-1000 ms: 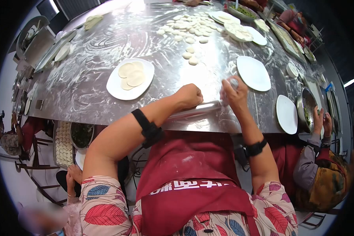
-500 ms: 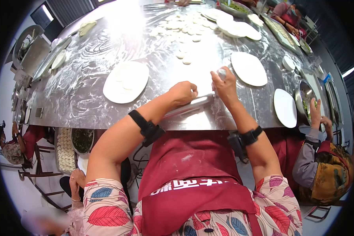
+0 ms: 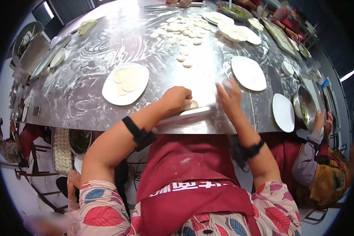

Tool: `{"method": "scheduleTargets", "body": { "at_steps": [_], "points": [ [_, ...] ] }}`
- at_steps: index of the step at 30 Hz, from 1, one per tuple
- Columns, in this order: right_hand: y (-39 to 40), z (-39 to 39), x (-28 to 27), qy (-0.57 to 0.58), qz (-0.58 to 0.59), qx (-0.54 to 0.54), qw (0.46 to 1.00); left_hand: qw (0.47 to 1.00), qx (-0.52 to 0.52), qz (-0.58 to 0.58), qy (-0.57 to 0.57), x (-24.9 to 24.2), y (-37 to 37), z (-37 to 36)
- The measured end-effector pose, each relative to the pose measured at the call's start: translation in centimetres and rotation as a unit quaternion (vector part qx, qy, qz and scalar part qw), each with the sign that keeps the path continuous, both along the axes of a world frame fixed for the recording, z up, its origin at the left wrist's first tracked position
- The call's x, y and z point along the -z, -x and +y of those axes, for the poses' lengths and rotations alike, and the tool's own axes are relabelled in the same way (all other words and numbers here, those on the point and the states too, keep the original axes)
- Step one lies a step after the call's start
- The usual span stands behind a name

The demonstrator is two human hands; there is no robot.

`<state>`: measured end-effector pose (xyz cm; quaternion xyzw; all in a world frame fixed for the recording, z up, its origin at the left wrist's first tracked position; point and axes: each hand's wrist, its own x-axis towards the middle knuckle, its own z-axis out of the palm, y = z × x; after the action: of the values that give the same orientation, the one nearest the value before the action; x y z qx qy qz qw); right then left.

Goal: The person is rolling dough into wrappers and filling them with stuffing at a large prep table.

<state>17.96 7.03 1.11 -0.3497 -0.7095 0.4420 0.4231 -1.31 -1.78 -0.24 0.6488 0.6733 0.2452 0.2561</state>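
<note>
My left hand [image 3: 177, 100] is curled, with its fingertips on a small round of dough [image 3: 193, 104] on the metal table. Just in front of my body, below the dough, lies a shiny metal bar [image 3: 198, 111] that looks like a rolling pin. My right hand [image 3: 231, 96] is raised to the right of the dough, its fingers smeared by motion around a pale blur I cannot make out. To the left, a white plate [image 3: 109, 88] bears several thin dough wrappers [image 3: 129, 78]. Beyond my hands are small dough pieces [image 3: 187, 63].
More flattened dough pieces [image 3: 181, 28] cover the far middle of the floured table [image 3: 82, 78]. White plates [image 3: 249, 73] stand at right, near a steel bowl of greens [image 3: 305, 104]. A co-worker's hands [image 3: 322, 121] are beside it. A tray of dumplings [image 3: 62, 151] is lower left.
My left hand has moved slightly left and down, uncovering more of the dough. My right hand has shifted a little right and down. The camera view has shifted slightly.
</note>
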Motion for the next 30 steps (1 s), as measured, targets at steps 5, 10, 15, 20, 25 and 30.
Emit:
{"method": "scheduleTargets", "body": {
  "at_steps": [5, 10, 15, 20, 25, 30],
  "points": [
    [-1.9, -1.8, 0.5, 0.02, 0.024, 0.009, 0.999, 0.983, -0.09, -0.136, 0.079, 0.8, 0.1, -0.7],
    [3.4, 2.5, 0.3, -0.054, 0.004, 0.01, 0.998, 0.996, -0.041, 0.059, 0.047, -0.6, -0.3, 1.4],
    [-3.1, -3.1, 0.3, 0.019, -0.015, 0.024, 0.999, 0.999, 0.028, 0.027, 0.023, -0.3, 0.7, -0.4],
    [-5.0, -5.7, 1.5, 0.042, 0.062, 0.016, 0.997, 0.988, -0.069, -0.122, 0.072, 0.0, 0.7, 0.1],
    [0.4, 0.0, 0.0, -0.021, 0.011, 0.009, 1.0, 0.999, -0.012, -0.002, 0.048, -0.3, -0.4, 0.1],
    [2.9, 2.4, 0.8, -0.061, -0.007, 0.009, 0.998, 0.994, -0.033, -0.046, 0.094, -0.8, -0.5, 1.8]
  ]
}}
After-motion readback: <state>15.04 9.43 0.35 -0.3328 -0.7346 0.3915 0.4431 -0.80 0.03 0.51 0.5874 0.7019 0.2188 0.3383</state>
